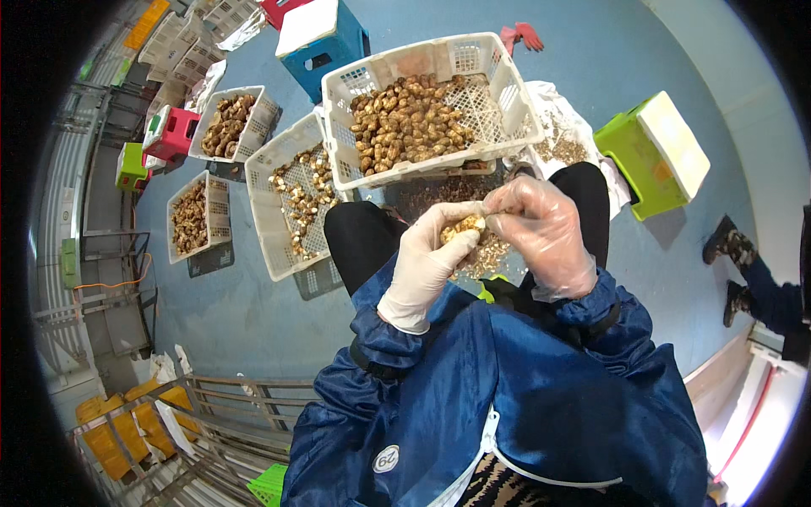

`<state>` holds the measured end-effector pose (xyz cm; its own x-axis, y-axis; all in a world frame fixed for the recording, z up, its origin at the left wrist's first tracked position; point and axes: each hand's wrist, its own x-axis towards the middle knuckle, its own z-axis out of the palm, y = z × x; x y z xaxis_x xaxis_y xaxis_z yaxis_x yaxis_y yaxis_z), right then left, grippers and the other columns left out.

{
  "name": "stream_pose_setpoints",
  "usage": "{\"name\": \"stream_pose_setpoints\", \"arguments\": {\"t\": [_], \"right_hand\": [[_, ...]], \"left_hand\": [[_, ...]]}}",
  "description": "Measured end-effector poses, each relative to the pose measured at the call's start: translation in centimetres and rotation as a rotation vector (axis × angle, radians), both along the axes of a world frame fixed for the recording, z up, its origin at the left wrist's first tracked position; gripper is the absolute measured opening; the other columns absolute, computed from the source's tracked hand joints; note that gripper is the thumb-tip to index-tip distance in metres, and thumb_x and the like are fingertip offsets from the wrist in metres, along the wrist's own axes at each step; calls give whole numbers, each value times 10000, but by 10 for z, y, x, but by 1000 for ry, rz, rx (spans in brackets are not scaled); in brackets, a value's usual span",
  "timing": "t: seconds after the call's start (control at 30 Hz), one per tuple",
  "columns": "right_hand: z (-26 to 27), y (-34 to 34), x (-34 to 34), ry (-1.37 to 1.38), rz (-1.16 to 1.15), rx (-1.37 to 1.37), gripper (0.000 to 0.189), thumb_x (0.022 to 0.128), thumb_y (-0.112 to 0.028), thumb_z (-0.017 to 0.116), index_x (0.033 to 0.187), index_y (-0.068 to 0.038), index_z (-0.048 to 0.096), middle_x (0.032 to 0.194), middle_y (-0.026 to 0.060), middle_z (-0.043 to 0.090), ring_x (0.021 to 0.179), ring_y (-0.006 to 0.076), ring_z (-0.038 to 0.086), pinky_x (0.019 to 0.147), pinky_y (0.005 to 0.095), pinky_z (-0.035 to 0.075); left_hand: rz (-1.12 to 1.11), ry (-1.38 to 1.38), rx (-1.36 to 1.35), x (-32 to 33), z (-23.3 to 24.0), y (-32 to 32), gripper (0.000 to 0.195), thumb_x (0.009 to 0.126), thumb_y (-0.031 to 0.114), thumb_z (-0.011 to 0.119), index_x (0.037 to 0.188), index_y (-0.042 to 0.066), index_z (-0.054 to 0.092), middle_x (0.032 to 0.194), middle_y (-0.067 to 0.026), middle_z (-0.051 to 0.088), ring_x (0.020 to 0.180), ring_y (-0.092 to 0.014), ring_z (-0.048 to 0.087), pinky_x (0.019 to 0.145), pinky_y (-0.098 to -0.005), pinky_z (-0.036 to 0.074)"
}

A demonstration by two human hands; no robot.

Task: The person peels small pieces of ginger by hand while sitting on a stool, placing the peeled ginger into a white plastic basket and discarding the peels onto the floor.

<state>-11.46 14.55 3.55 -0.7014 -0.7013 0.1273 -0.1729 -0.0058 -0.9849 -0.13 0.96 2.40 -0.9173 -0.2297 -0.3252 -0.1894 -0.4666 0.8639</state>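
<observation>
My left hand (426,263), in a white glove, is closed around a small brown-and-cream tuber or rhizome piece (464,229) above my lap. My right hand (546,233), in a clear plastic glove over another covering or skin, has its fingertips pinched at the right end of that piece; whether they hold a small tool cannot be told. Past my hands stands a large white plastic crate (437,163) with a heap of similar brown pieces (412,123). To its left, a second white crate (266,234) holds scattered pieces with pale cut faces (305,204).
Small crates of knobbly rhizomes (227,127) stand at the left. A blue stool (323,60) is behind the crates, a green stool (652,158) at the right. Peelings (491,256) litter the floor. Another person's legs (757,272) show at the far right.
</observation>
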Motion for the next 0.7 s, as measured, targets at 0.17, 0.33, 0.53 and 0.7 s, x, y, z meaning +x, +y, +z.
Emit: {"name": "stream_pose_setpoints", "arguments": {"t": [0.17, 0.33, 0.53, 0.7], "right_hand": [[0, 1, -5, -422, 67, -69, 118, 750, 26, 682, 809, -8, 585, 923, 75, 627, 827, 103, 567, 741, 242, 463], [0, 0, -3, -51, 73, -2, 88, 753, -18, 662, 822, 11, 616, 774, 43, 584, 733, 93, 549, 656, 247, 449], [5, 0, -2, -221, 3, -9, 55, 775, -27, 633, 787, 18, 604, 772, 37, 593, 717, 94, 552, 651, 245, 453], [0, 7, -3, -402, -37, 0, 66, 773, -22, 648, 818, 10, 612, 801, 36, 617, 720, 96, 569, 664, 232, 466]], "left_hand": [[123, 42, -194, -4, -3, 11, 308, 841, 48, 606, 1137, -5, 541, 901, -47, 624, 738, -68, 564, 632, -186, 451], [151, 168, -412, -5, -9, 18, 297, 824, -62, 575, 1115, -13, 542, 1053, -44, 578, 970, -101, 549, 862, -239, 445], [108, 250, -607, -1, -17, 15, 300, 815, -93, 555, 1103, -10, 542, 1056, -48, 578, 967, -95, 548, 864, -227, 434], [137, 283, -571, -6, -13, 15, 317, 813, -100, 539, 1116, -7, 535, 1082, -51, 569, 988, -100, 537, 884, -237, 427]]}}
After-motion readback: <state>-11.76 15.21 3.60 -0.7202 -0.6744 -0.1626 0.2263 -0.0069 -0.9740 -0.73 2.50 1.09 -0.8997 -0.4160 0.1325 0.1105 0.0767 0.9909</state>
